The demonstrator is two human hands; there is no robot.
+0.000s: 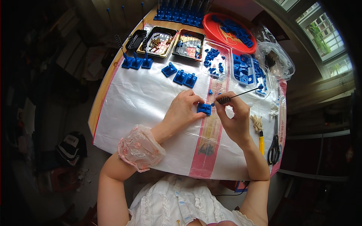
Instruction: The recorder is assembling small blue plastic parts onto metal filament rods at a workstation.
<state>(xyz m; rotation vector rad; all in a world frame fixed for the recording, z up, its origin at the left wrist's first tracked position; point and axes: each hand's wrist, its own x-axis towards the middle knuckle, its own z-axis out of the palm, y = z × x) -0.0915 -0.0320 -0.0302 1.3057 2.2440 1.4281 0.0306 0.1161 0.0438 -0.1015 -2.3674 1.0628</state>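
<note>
The left hand (183,106) rests on the white woven plastic sheet (143,101) that covers the round wooden bench (98,96), its fingers pressed together on a small blue moulded plastic block (204,109) lying just left of the sheet's pink stripe (206,150). The right hand (234,116) pinches a thin dark metal rod with a coiled spring at its near end and a blue cap at its far end (241,94); the spring end sits just above the block. A frilly pink lace cuff (140,147) wraps the left forearm.

Farther up the sheet lie 3 loose blue blocks (180,75) and 3 more with upright springs (136,60). Behind them stand 2 shallow black trays of small metal parts (173,41), clear plastic boxes of blue pieces (230,64) and a round red tray (226,30). Black-handled scissors (274,145) and a yellow-handled tool (261,141) lie near the right edge.
</note>
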